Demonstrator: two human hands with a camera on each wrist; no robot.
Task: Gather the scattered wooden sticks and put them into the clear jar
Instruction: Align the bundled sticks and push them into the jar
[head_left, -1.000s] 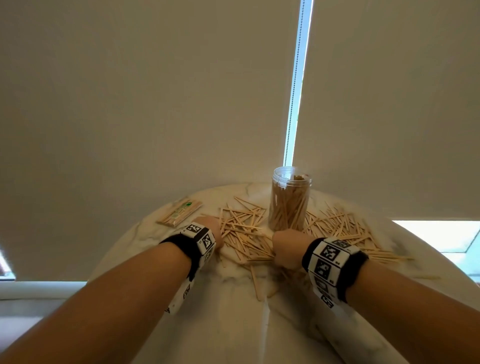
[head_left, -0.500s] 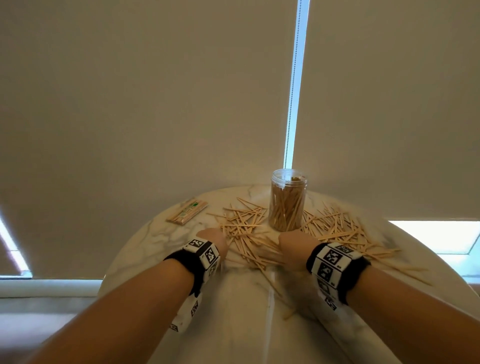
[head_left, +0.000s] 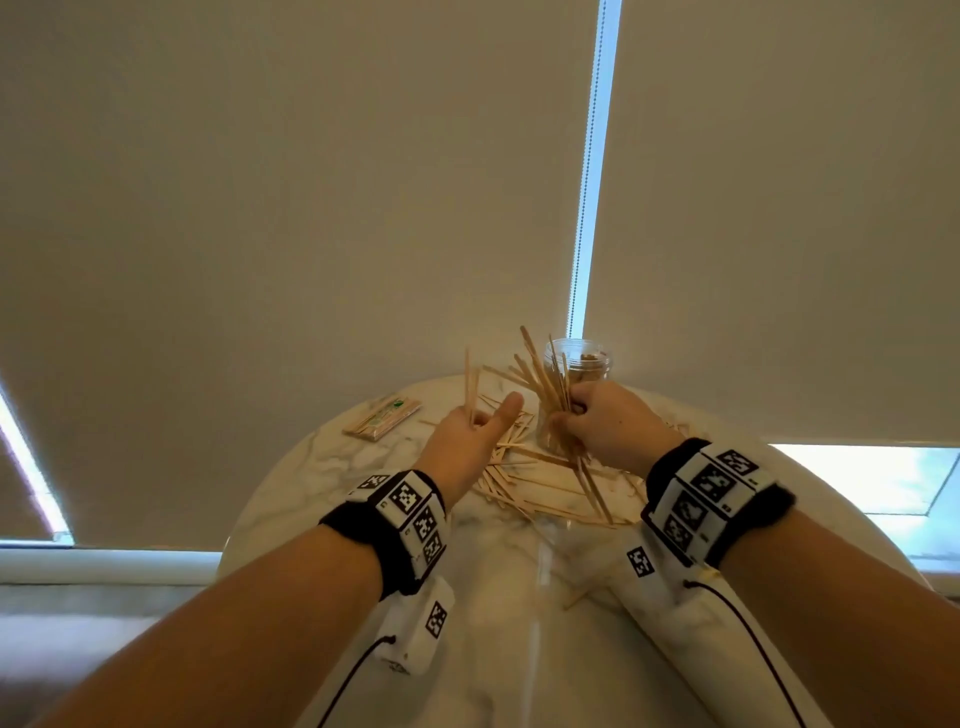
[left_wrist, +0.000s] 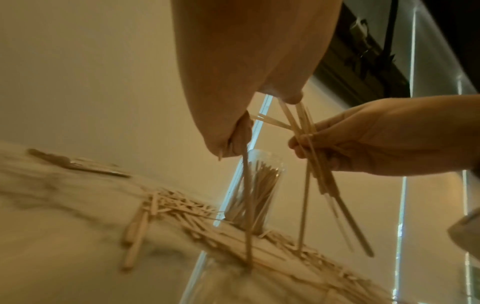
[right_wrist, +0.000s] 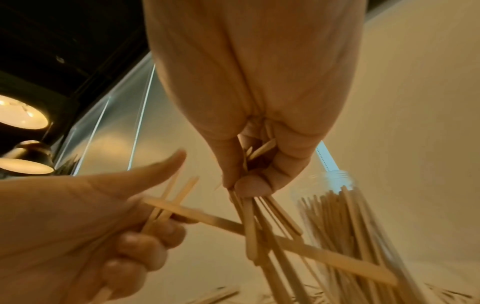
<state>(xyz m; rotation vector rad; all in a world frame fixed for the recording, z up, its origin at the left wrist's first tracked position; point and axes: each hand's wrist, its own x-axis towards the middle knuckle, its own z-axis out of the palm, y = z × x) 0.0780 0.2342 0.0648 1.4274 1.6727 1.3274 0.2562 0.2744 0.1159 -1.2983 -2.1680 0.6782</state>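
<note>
A clear jar (head_left: 577, 364), partly filled with upright wooden sticks, stands at the far side of the round marble table (head_left: 509, 649). My right hand (head_left: 569, 415) is raised just in front of the jar and grips a fanned bundle of sticks (head_left: 543, 376); the right wrist view shows the bundle (right_wrist: 259, 224) beside the jar (right_wrist: 348, 216). My left hand (head_left: 480, 423), thumb out, pinches a few sticks (head_left: 469, 382) that stand upright, left of the bundle. Several loose sticks (head_left: 535, 491) lie scattered on the table below both hands and show in the left wrist view as a pile (left_wrist: 192, 209).
A flat wrapped packet (head_left: 383, 418) lies at the table's far left. One stray stick (head_left: 582, 597) lies near my right forearm. A drawn blind (head_left: 311, 182) hangs close behind the table, whose rim curves round on both sides.
Both hands were down on the table among the loose sticks. They have risen off it, each holding sticks, the right one up to the jar.
</note>
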